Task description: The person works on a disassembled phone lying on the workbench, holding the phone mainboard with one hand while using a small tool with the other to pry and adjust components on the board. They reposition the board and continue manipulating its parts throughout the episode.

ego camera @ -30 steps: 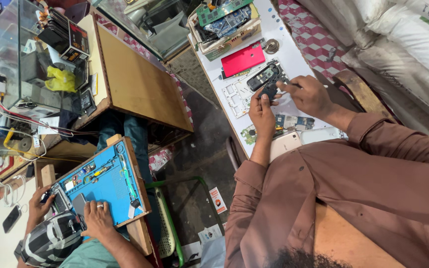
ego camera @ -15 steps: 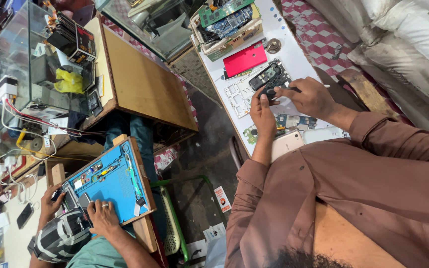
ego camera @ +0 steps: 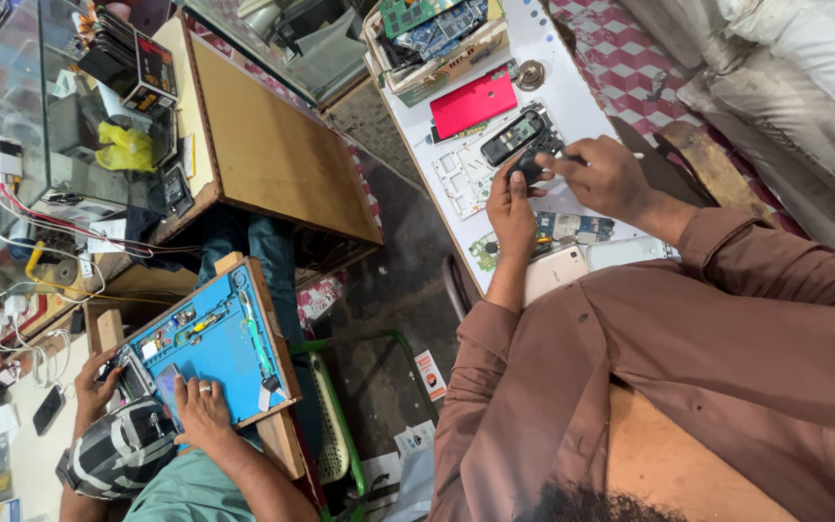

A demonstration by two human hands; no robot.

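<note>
Covering most of a small dark part (ego camera: 531,172), the left hand (ego camera: 512,208) is pinching it between curled fingers, so its shape is hard to make out. Just right, the right hand (ego camera: 609,177) is closing around a thin tool (ego camera: 630,156), only its pale end showing. Both hands are working over the white table (ego camera: 572,97), near its right edge. An opened black phone (ego camera: 514,137) is lying just above them, a red phone cover (ego camera: 474,101) beyond it, and a box of circuit boards (ego camera: 434,39) is being cut off by the frame.
</note>
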